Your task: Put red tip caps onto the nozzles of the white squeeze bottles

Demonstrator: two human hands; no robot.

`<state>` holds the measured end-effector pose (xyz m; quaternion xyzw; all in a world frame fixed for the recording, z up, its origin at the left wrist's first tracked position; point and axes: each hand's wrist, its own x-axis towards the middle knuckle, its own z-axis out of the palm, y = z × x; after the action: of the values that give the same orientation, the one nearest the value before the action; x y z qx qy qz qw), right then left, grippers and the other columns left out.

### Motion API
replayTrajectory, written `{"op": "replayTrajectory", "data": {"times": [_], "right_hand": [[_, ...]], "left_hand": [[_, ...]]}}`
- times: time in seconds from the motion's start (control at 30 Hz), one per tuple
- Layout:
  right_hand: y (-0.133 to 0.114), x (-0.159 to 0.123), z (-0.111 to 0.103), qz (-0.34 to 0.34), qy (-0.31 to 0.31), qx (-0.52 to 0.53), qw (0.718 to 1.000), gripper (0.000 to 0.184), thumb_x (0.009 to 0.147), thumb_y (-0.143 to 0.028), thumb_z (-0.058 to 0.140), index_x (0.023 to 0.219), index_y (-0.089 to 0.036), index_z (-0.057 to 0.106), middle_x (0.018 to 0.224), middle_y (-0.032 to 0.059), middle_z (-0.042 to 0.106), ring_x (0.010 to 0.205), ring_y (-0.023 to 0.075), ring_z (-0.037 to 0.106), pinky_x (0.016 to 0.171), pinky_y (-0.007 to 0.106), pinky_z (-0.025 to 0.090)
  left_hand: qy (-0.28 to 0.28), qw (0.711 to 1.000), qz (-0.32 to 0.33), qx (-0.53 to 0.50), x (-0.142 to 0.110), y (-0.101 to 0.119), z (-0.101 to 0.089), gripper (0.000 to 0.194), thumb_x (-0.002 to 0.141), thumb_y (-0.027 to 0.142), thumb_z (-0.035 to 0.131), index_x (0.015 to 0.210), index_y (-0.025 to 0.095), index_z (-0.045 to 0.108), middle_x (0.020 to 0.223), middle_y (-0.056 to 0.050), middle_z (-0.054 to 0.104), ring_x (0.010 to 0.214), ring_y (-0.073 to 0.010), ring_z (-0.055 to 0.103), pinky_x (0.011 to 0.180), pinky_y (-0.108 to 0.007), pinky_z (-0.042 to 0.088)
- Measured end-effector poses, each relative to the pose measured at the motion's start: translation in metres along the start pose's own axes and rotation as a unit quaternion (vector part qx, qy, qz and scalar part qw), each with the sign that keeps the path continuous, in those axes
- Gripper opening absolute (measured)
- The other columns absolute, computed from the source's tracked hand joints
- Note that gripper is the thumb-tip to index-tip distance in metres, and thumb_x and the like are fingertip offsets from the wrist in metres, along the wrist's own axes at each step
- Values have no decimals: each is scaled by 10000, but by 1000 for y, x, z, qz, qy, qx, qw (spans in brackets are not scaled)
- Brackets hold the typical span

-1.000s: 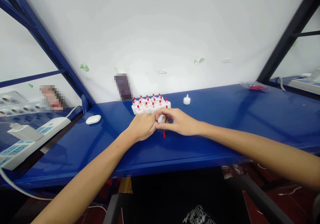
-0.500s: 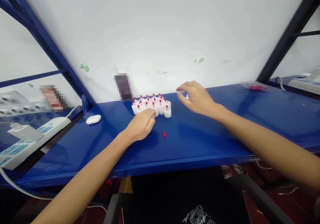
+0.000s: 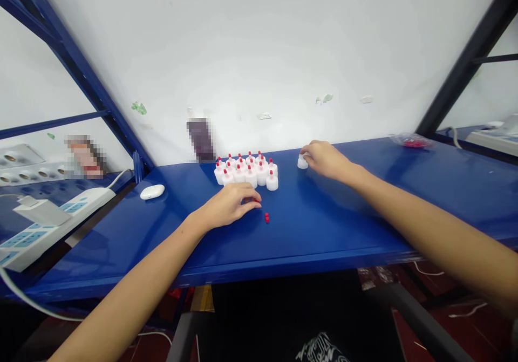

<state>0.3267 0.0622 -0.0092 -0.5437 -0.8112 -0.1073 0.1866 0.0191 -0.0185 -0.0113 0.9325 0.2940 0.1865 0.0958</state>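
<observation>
White dropper bottle caps with red tips [image 3: 251, 177] stand upright in a close cluster at the middle of the table. In front of them, my left hand [image 3: 230, 205] has its thumb and fingers closed around a small red tip cap [image 3: 256, 200], mostly hidden by the fingers. Two loose red tip caps [image 3: 267, 218] lie on the blue surface just right of those fingers. To the right, my right hand [image 3: 326, 159] pinches the top of a white dropper cap [image 3: 302, 162] near the wall; its tip is covered by the fingers.
The blue table [image 3: 324, 227] runs against a white wall. A white earbud case [image 3: 152, 191] sits at the left, beyond it a power strip [image 3: 52, 227] with a plugged-in charger. A plastic bag with red pieces [image 3: 413, 142] lies at the far right. Blue shelf posts [image 3: 89, 87] rise at left.
My left hand has drawn back from the bottle caps toward the loose red tips. My right hand has come down onto the white dropper cap and pinches it.
</observation>
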Motion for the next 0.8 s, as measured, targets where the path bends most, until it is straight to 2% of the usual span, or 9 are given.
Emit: {"op": "replayTrajectory", "data": {"times": [0.23, 0.43, 0.57, 0.67, 0.73, 0.8], "right_hand": [[6, 4, 8, -8, 17, 24, 1000, 322, 920, -149, 459, 1106, -90, 716, 1099, 172, 664, 981, 264, 643, 884, 361, 474], [6, 2, 10, -5, -19, 14, 1000, 331, 926, -181, 470, 1164, -133, 694, 1135, 156, 667, 996, 268, 640, 838, 360, 477], [-10, -4, -2, 6, 54, -7, 998, 354, 943, -253, 446, 1217, -184, 658, 1217, 147, 636, 1016, 296, 624, 773, 384, 478], [-31, -10, -13, -48, 98, 47, 993, 318, 948, -266, 432, 1141, -160, 660, 1120, 131, 663, 886, 238, 635, 758, 360, 467], [-47, -15, -18, -126, 64, 100, 985, 287, 948, -273, 437, 1088, -164, 662, 1031, 99, 680, 801, 191, 628, 749, 328, 458], [-61, -21, -20, -177, 22, 110, 978, 283, 939, -278, 456, 1110, -181, 659, 1016, 86, 686, 801, 188, 630, 731, 315, 448]], "left_hand": [[-39, 999, 9, -6, 1, 3, 2, 210, 952, 194, 521, 1009, 184, 722, 978, -61, 699, 882, -162, 639, 813, -294, 495], [-48, 999, 16, -13, 0, 8, 2, 201, 886, 174, 573, 1031, 183, 713, 979, -46, 708, 866, -156, 638, 800, -287, 497], [-52, 998, 15, -20, 0, 12, 2, 247, 851, 165, 578, 1065, 185, 700, 998, -36, 712, 857, -148, 632, 778, -272, 490], [-51, 998, 14, -21, -1, 12, 3, 273, 835, 132, 553, 1063, 186, 693, 990, -27, 716, 800, -133, 617, 764, -270, 472], [-44, 999, 11, -7, -1, 11, 3, 278, 829, 116, 543, 1052, 194, 689, 973, -12, 721, 721, -112, 591, 800, -291, 449], [-29, 999, 5, 15, -1, 10, 4, 257, 834, 115, 539, 1026, 197, 689, 942, 2, 725, 661, -96, 563, 847, -318, 421]]}}
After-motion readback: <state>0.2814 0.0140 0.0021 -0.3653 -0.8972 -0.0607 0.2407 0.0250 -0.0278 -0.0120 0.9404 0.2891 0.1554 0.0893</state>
